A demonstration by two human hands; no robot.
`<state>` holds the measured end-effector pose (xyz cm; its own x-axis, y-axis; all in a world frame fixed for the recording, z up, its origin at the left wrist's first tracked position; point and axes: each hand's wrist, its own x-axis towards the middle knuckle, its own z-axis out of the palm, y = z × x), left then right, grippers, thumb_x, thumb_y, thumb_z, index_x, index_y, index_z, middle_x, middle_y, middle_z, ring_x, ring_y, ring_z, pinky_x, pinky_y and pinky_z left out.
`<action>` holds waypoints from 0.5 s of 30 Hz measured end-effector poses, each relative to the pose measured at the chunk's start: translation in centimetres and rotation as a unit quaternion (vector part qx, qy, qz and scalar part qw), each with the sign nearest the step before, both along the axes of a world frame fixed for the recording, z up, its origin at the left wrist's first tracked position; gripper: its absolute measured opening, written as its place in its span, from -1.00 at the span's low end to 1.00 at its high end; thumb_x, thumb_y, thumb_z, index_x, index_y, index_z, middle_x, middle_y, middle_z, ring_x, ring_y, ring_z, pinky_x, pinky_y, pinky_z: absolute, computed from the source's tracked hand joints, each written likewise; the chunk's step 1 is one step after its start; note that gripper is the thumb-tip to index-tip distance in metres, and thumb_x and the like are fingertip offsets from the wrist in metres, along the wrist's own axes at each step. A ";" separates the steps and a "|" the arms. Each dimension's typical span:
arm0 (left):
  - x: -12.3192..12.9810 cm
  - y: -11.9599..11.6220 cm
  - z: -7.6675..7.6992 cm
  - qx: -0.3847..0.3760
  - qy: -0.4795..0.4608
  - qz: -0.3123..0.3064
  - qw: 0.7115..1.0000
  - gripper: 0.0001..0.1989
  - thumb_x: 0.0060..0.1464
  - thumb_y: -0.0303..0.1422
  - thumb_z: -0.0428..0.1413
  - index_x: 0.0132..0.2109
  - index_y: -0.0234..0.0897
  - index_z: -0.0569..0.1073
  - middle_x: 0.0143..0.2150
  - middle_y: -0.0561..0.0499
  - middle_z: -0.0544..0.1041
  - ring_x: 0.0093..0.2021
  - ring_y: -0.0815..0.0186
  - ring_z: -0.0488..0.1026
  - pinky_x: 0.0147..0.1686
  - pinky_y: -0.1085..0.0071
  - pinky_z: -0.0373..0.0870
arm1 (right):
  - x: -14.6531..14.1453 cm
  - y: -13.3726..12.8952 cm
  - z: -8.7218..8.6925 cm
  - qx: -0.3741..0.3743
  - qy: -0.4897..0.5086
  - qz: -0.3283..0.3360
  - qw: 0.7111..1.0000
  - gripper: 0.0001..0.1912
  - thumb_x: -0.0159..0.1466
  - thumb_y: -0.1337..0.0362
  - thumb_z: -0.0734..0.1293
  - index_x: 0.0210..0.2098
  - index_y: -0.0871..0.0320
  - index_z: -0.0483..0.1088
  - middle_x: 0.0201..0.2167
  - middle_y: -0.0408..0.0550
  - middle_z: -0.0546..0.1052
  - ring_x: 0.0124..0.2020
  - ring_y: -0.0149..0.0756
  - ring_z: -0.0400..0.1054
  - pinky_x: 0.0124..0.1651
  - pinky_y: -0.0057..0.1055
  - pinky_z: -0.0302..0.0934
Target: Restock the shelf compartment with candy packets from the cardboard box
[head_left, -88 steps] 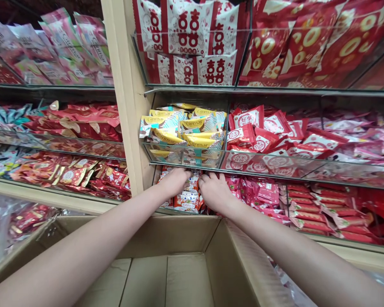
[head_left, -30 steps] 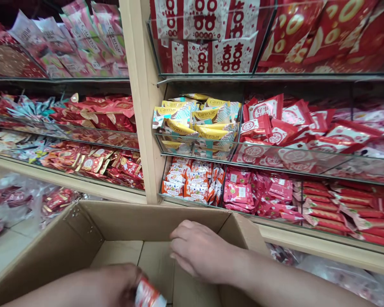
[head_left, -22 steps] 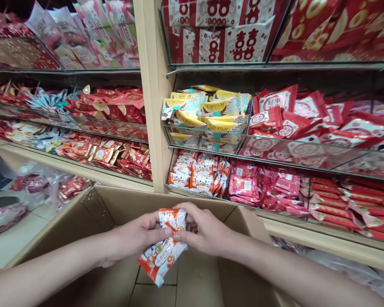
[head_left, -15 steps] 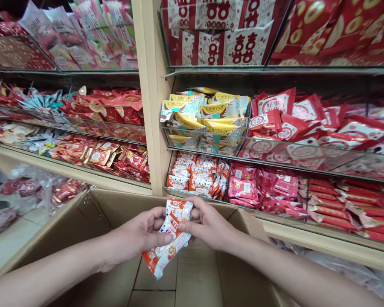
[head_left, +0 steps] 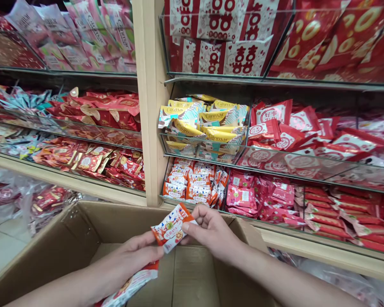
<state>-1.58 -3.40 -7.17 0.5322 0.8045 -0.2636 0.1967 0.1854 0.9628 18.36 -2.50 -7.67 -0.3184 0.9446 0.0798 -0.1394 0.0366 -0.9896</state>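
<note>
My right hand [head_left: 211, 232] pinches the right end of an orange-and-white snack packet [head_left: 171, 228] between thumb and fingers. The packet's left end touches the fingertips of my left hand [head_left: 136, 256]. Another orange-and-white packet [head_left: 136, 283] hangs below my left palm, gripped in that hand; part of it is hidden by the hand. Both hands are above an open cardboard box [head_left: 120, 213]. Just beyond, similar orange-and-white packets [head_left: 196, 183] lie stacked in the lowest shelf compartment.
Yellow packets [head_left: 217, 117] fill the compartment above. Pink packets [head_left: 243, 196] and red packets [head_left: 326, 209] lie to the right. A wooden post [head_left: 152, 106] divides the shelves. Plastic bags of packets [head_left: 48, 204] stand on the floor at left.
The packets held together by both hands are now apart: one is raised in my right hand, the other lower in my left. The view has tilted slightly.
</note>
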 end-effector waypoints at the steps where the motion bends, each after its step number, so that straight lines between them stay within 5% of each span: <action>1: 0.2 -0.1 0.1 -0.005 -0.029 0.004 1.000 -0.56 0.03 -0.16 0.05 0.03 -0.26 0.38 -0.12 -0.03 0.53 -0.10 0.22 0.41 -0.02 0.34 0.24 | 0.0 -0.1 -0.1 0.000 -0.009 0.011 1.000 -0.55 -0.06 0.00 0.39 -0.49 0.16 0.12 -0.54 -0.16 0.44 -0.53 -0.44 0.37 -0.46 -0.48 0.26; 6: 0.2 -0.2 1.0 -0.052 -0.041 0.030 0.997 -0.54 0.07 -0.07 -0.02 0.00 -0.26 0.40 -0.23 -0.04 0.58 -0.23 0.22 0.47 -0.13 0.31 0.32 | 0.3 -0.7 -0.4 0.084 -0.145 0.010 0.986 -0.67 0.06 0.08 0.33 -0.50 0.17 0.16 -0.59 -0.19 0.39 -0.58 -0.47 0.29 -0.52 -0.53 0.14; 9: 0.0 -0.1 1.6 -0.036 -0.021 0.053 0.998 -0.53 0.04 -0.05 -0.01 -0.01 -0.23 0.42 -0.22 -0.01 0.58 -0.22 0.22 0.47 -0.16 0.35 0.34 | 1.1 -0.8 0.6 0.210 -0.270 -0.006 0.940 -0.76 0.15 0.13 0.27 -0.46 0.20 0.27 -0.54 -0.16 0.40 -0.52 -0.46 0.26 -0.49 -0.53 0.11; 12: 0.2 0.0 1.9 -0.006 -0.003 0.056 0.998 -0.55 0.04 -0.04 0.00 -0.03 -0.20 0.43 -0.18 0.03 0.57 -0.17 0.22 0.46 -0.10 0.36 0.31 | 2.6 0.2 2.3 0.319 -0.398 -0.066 0.858 -0.75 0.25 0.18 0.17 -0.44 0.21 0.33 -0.52 -0.12 0.41 -0.49 -0.43 0.25 -0.43 -0.51 0.11; 15: 0.5 -0.2 1.9 0.021 0.012 0.035 0.999 -0.57 0.05 -0.04 -0.02 -0.06 -0.20 0.45 -0.19 0.05 0.57 -0.17 0.22 0.45 -0.09 0.34 0.29 | 4.1 2.7 3.9 0.427 -0.534 -0.136 0.717 -0.77 0.29 0.33 0.11 -0.38 0.26 0.34 -0.41 0.01 0.43 -0.35 -0.32 0.28 -0.27 -0.43 0.13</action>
